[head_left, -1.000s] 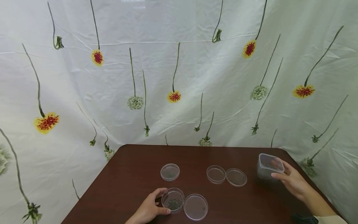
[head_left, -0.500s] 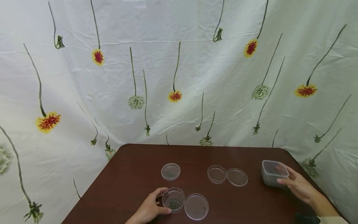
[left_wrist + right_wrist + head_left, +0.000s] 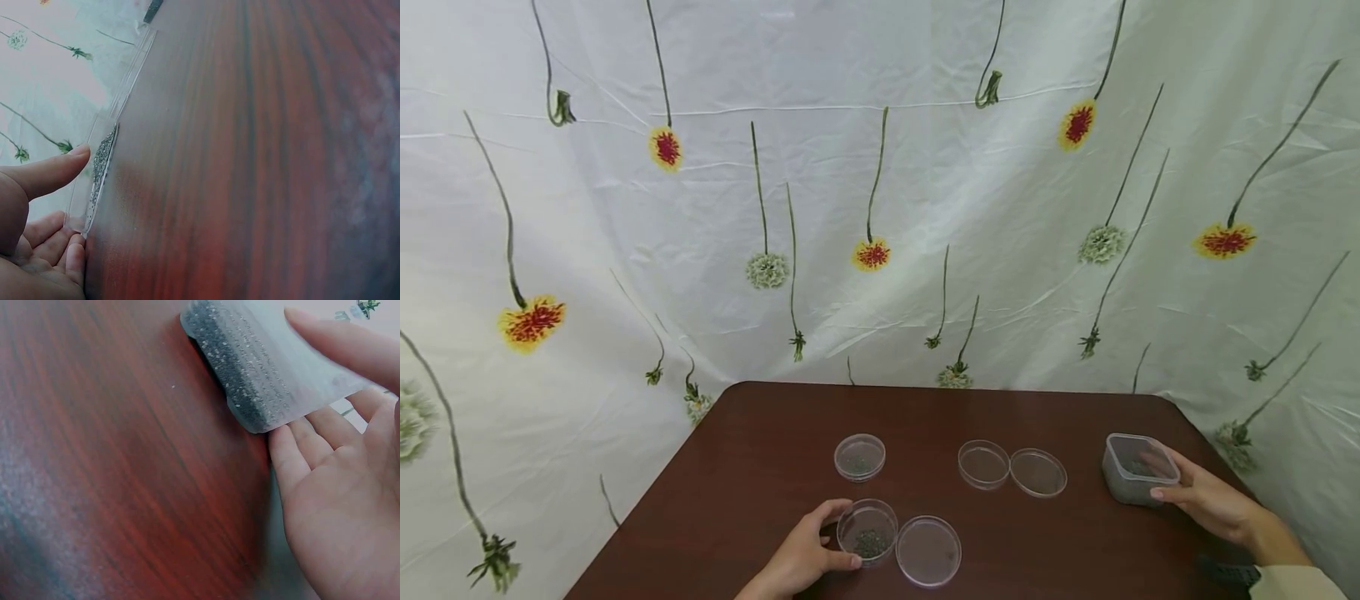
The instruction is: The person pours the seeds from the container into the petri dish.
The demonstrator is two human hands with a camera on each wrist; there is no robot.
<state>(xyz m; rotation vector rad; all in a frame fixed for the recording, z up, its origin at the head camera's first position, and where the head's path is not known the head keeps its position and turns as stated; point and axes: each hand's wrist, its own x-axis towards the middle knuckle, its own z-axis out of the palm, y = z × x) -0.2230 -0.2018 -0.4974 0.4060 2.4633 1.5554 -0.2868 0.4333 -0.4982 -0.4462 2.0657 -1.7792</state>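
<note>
My left hand (image 3: pixel 801 550) holds a clear petri dish (image 3: pixel 867 514) from its left side, thumb in front and fingers behind. Dark granules (image 3: pixel 103 165) cover part of the dish's floor. Touching or nearly touching the dish on its right is a round clear lid (image 3: pixel 928 550). At the right, my right hand (image 3: pixel 1217 504) grips a clear plastic tub (image 3: pixel 1122 486) between thumb and fingers. Dark, pale-flecked grains (image 3: pixel 231 362) fill the lower part of the tub, which stands on the table in the right wrist view.
Behind the held dish sits another petri dish (image 3: pixel 859 446) with a few specks in it. Two more round clear dishes or lids, one left (image 3: pixel 983 458) and one right (image 3: pixel 1039 472), lie side by side. A flower-print curtain (image 3: pixel 880 208) hangs behind the brown table (image 3: pixel 790 417).
My right hand has lowered the tub to the table, slightly right of and nearer than before. The left hand keeps its hold on the petri dish, and the view has shifted a little.
</note>
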